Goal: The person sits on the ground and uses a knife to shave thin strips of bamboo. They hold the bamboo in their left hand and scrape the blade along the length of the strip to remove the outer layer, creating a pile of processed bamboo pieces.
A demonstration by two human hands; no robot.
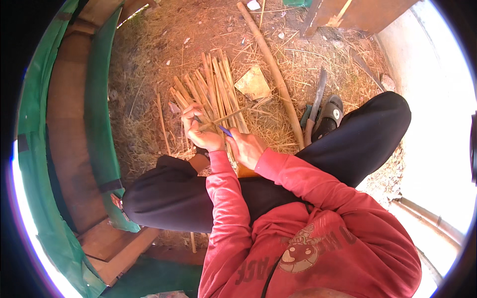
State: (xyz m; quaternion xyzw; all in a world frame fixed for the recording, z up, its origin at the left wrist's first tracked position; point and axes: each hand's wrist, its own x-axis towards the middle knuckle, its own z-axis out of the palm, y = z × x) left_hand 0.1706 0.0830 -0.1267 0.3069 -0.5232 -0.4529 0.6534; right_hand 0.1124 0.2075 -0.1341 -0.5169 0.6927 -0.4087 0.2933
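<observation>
My left hand [201,130] is closed around a thin bamboo strip [231,115], which slants up to the right over the pile. Close beside it, my right hand [247,148] grips a small tool with a purple handle [225,131] that meets the strip; its working end is hard to make out. Beneath and beyond both hands lies a bundle of split bamboo strips [216,82], fanned out on the ground. A flat pale yellowish block [253,83] sits just right of the bundle.
A long bamboo pole [271,62] runs along the ground right of the bundle. A machete [318,94] lies beside my sandalled foot [330,116]. Straw shavings cover the earth. Green sheeting over boards [102,99] stands left, a pale wall [427,99] right, a wooden panel [355,17] far right.
</observation>
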